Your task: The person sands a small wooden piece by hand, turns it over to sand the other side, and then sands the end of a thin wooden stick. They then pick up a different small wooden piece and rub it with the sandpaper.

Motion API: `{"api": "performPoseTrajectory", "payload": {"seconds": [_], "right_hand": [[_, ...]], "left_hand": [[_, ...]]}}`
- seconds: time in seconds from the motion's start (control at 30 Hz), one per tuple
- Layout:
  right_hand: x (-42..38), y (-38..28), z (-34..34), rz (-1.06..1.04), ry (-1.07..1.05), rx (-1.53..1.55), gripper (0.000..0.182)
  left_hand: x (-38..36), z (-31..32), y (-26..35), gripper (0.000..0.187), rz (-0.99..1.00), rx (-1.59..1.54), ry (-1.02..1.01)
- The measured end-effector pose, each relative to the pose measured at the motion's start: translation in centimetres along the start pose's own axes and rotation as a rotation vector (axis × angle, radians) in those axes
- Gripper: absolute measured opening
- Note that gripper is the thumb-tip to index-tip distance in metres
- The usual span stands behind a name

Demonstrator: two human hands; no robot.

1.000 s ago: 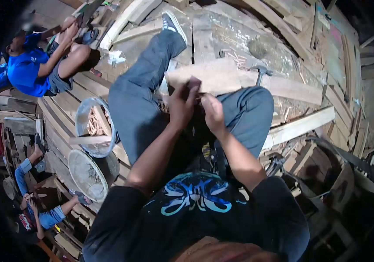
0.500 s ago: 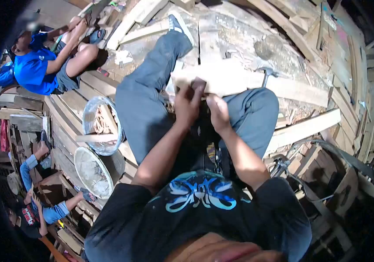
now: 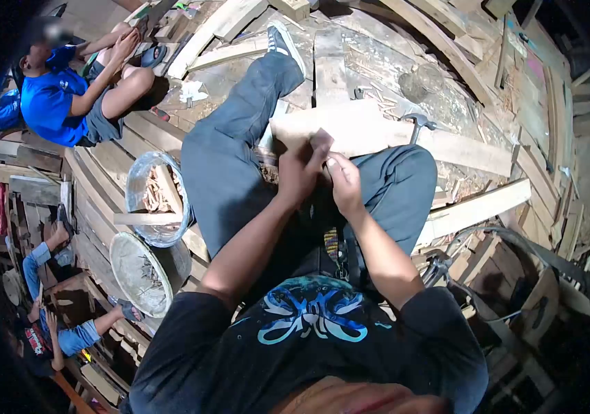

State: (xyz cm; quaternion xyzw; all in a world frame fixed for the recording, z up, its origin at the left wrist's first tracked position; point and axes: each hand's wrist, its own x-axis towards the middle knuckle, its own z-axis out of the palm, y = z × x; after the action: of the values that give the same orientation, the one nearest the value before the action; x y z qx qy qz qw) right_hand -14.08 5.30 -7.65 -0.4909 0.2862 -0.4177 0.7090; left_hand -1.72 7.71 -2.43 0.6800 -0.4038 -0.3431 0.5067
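Observation:
My left hand (image 3: pixel 299 174) grips a small dark reddish-brown piece (image 3: pixel 322 139) between thumb and fingers, above the near edge of a pale wooden board (image 3: pixel 357 124). Close beside it on the right, my right hand (image 3: pixel 345 181) has its thumb and fingers pinched together near the piece; what lies between them is too small to make out. Both hands are over my lap, between my bent knees. The board lies across in front of me, and a hammer (image 3: pixel 419 123) rests at its right part.
Left of my leg stand a bucket of wood pieces (image 3: pixel 129 190) and a pale bucket (image 3: pixel 117 265). A person in blue (image 3: pixel 53 103) sits at upper left, another person (image 3: pixel 40 345) at lower left. Planks (image 3: pixel 477 207) and a bent cable (image 3: pixel 515 234) lie at right.
My right hand has turned and its fingertips have come together beside the dark piece. My left hand has shifted slightly, still holding the piece. The upper-left person's hands have moved a little.

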Motion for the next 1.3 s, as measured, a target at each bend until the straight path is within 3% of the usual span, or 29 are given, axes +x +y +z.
{"api": "performPoseTrajectory", "payload": {"seconds": [0.07, 0.23, 0.33, 0.5, 0.63, 0.77, 0.9, 1.0, 1.13, 1.17, 1.27, 1.3], "right_hand": [[0.4, -0.6, 0.3, -0.028, -0.020, -0.053, 0.028], [-0.2, 0.5, 0.8, -0.076, 0.051, 0.012, 0.026], [-0.1, -0.1, 0.6, -0.012, 0.016, 0.012, 0.026], [-0.2, 0.0, 0.3, 0.009, 0.064, 0.048, 0.028], [0.0, -0.6, 0.9, 0.035, 0.073, 0.013, 0.030], [0.0, 0.4, 0.3, 0.064, 0.065, 0.111, 0.030], [0.3, 0.3, 0.3, 0.012, 0.050, 0.101, 0.028], [0.1, -0.4, 0.7, 0.059, 0.089, 0.149, 0.029], [0.0, 0.2, 0.4, 0.045, 0.057, 0.100, 0.030], [0.2, 0.7, 0.2, -0.001, 0.038, 0.102, 0.030], [0.0, 0.4, 0.0, 0.007, 0.038, 0.070, 0.031], [-0.2, -0.5, 0.1, 0.029, 0.018, 0.026, 0.031]], "left_hand": [[0.9, 0.6, -2.1, 0.027, 0.009, -0.015, 0.094], [0.0, -0.2, -1.7, 0.021, -0.018, 0.088, -0.036], [0.9, -0.3, -1.8, 0.021, -0.068, -0.041, 0.052], [-0.7, 0.3, -0.6, 0.021, 0.087, 0.080, 0.021], [0.8, 0.1, -1.6, 0.024, 0.045, -0.055, 0.114], [-0.3, 0.8, -2.4, 0.024, 0.093, 0.100, 0.053], [0.4, 0.7, -0.8, 0.025, -0.030, -0.197, 0.104], [-0.7, 1.1, -0.9, 0.025, 0.146, 0.010, 0.095], [0.9, -0.4, -1.7, 0.018, -0.023, 0.061, 0.060], [1.2, -0.4, -1.7, 0.017, -0.027, -0.055, 0.110], [0.1, 0.3, -2.1, 0.018, 0.012, -0.017, 0.044], [-0.3, -0.3, -1.2, 0.019, 0.013, 0.197, -0.046]]}}
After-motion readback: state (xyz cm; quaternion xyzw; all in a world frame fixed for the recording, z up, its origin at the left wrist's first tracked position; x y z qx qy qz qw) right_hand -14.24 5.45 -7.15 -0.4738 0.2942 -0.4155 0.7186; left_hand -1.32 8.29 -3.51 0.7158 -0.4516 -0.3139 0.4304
